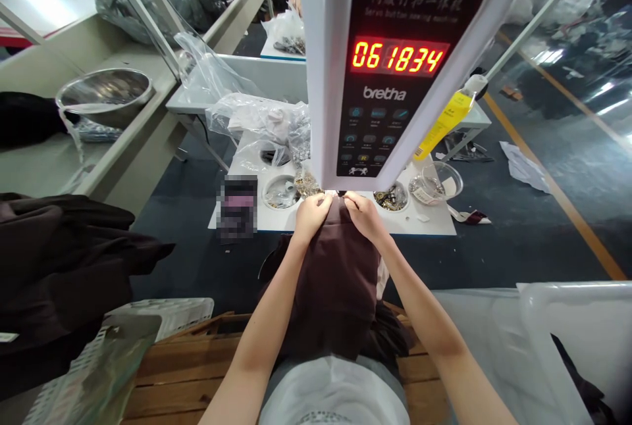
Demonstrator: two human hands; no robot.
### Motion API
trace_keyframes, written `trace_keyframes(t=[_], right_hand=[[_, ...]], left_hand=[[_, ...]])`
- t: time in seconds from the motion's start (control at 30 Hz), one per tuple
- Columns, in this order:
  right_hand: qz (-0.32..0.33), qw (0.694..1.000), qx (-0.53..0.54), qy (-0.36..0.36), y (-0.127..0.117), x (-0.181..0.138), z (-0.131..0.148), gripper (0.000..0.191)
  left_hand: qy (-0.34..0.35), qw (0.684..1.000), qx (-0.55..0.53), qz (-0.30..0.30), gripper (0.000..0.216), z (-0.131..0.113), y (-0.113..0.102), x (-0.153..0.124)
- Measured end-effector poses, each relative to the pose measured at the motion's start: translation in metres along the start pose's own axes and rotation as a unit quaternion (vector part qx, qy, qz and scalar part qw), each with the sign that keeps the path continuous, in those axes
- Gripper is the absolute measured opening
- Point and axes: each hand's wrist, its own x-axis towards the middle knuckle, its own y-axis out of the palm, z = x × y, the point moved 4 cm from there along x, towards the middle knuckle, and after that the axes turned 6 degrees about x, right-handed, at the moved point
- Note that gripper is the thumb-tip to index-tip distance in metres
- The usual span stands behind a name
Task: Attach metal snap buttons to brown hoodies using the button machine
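A dark brown garment (338,274) hangs from the table edge down over my lap. My left hand (313,213) pinches its upper edge on the left, and my right hand (364,214) grips the same edge on the right. Both hands are closed, close together, right under the head of a button sewing machine (316,70). Its panel shows red digits. The machine's head hides the fabric's far edge and the working point. Round wells in the white table (232,162) hold small metal fasteners (391,197) beside my right hand and clear plastic (282,193) beside my left.
A clear tub (436,183) and a yellow bottle (444,124) stand right of the machine. Plastic bags (266,119) lie at the back left. A metal bowl (106,93) sits on the left bench. Dark garments (64,260) are heaped at left; a white bin (577,306) is at right.
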Motion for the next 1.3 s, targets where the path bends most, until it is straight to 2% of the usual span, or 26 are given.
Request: trace_keyframes(t=[0.37, 0.47, 0.6, 0.73, 1.3], right_hand=[[0.063, 0.997, 0.043, 0.029, -0.002, 0.008, -0.003, 0.029], [0.041, 0.997, 0.05, 0.036, -0.002, 0.005, -0.008, 0.026], [0.002, 0.996, 0.047, 0.081, 0.0, 0.0, -0.015, 0.017], [-0.016, 0.995, 0.049, 0.084, 0.001, -0.002, -0.014, 0.015], [-0.027, 0.996, 0.043, 0.079, 0.002, -0.003, -0.014, 0.016]], left_hand=[[0.024, 1.0, -0.005, 0.011, 0.039, 0.0, -0.002, 0.002], [0.024, 1.0, -0.009, 0.007, 0.039, 0.001, -0.001, 0.002], [0.025, 1.0, -0.01, -0.003, 0.04, 0.001, -0.001, 0.001], [0.024, 1.0, -0.011, -0.011, 0.042, 0.001, -0.002, 0.0], [0.025, 1.0, 0.003, -0.011, 0.041, 0.002, 0.0, -0.001]])
